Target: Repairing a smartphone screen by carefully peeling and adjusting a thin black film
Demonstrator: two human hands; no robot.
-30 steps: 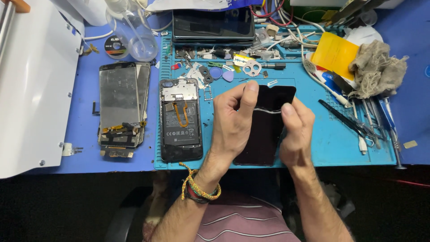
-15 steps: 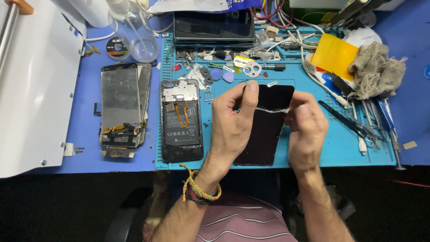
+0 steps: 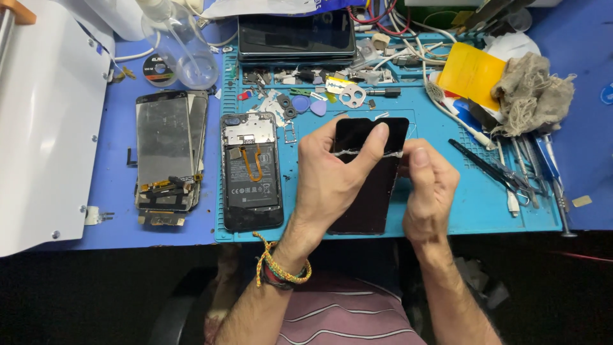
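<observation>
A black phone screen panel [image 3: 373, 185] lies on the blue work mat [image 3: 460, 204]. My left hand [image 3: 329, 182] rests on it, fingers stretched across its upper part. A thin clear strip of film or tape [image 3: 357, 152] runs across the panel between the fingertips of both hands. My right hand [image 3: 428, 188] pinches the strip's right end at the panel's right edge. An opened phone body [image 3: 251, 171] with an orange flex cable lies just left of my left hand.
Two stripped screen frames [image 3: 165, 153] lie on the blue table at left, beside a white machine cover [image 3: 45, 128]. Small parts, picks and a dark tablet [image 3: 297, 35] crowd the mat's back. Tweezers and tools [image 3: 511, 172], a yellow card and a rag [image 3: 530, 92] sit right.
Both hands have shifted slightly up the panel, and the right hand has moved in closer to the panel's right edge, keeping hold of the strip.
</observation>
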